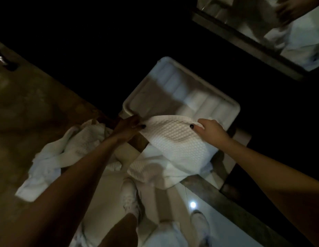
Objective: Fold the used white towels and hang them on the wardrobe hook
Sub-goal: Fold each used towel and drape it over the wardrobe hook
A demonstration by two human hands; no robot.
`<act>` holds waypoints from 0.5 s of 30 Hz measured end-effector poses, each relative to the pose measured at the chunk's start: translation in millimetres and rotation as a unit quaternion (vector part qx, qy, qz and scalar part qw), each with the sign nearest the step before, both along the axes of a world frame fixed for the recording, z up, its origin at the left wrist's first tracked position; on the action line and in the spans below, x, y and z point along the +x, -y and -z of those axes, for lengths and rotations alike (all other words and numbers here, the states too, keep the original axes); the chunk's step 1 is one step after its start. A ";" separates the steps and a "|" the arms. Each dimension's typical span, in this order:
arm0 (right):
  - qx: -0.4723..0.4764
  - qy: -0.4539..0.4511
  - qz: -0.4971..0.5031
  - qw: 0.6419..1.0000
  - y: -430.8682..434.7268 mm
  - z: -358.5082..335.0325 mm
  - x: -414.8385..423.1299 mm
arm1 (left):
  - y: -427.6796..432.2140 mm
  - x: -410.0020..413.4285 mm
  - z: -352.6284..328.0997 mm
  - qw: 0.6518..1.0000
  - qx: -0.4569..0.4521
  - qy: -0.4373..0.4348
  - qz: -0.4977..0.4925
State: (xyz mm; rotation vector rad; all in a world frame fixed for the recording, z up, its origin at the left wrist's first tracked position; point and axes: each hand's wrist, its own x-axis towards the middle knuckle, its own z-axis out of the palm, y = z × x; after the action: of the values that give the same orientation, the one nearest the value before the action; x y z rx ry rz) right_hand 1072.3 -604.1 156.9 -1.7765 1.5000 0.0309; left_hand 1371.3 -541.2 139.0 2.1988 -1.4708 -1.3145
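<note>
A white waffle-textured towel (174, 141) is stretched between my two hands in the middle of the view, and its lower part droops down toward the floor. My left hand (128, 128) pinches the towel's upper left corner. My right hand (209, 130) pinches the upper right corner, thumb on top. A second white towel (53, 157) lies crumpled on the brown counter at the left. No wardrobe hook is in view.
A white ribbed bin (180, 93) stands just beyond the towel. A brown stone counter (30, 104) fills the left side. A mirror (280, 29) sits at the upper right. My feet in white shoes (130, 198) stand on a glossy pale floor. The surroundings are dark.
</note>
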 end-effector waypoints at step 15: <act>0.049 0.177 0.146 0.972 -167.5 -306.8 -45.4 | -159.6 -65.8 -366.6 0.994 -0.056 0.078 0.052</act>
State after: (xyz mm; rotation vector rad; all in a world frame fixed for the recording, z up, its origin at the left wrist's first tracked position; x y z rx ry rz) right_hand 1026.9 -436.6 463.7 -1.3821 1.4514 -0.3362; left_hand 1305.5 -381.6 505.6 2.2238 -1.6925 -1.0809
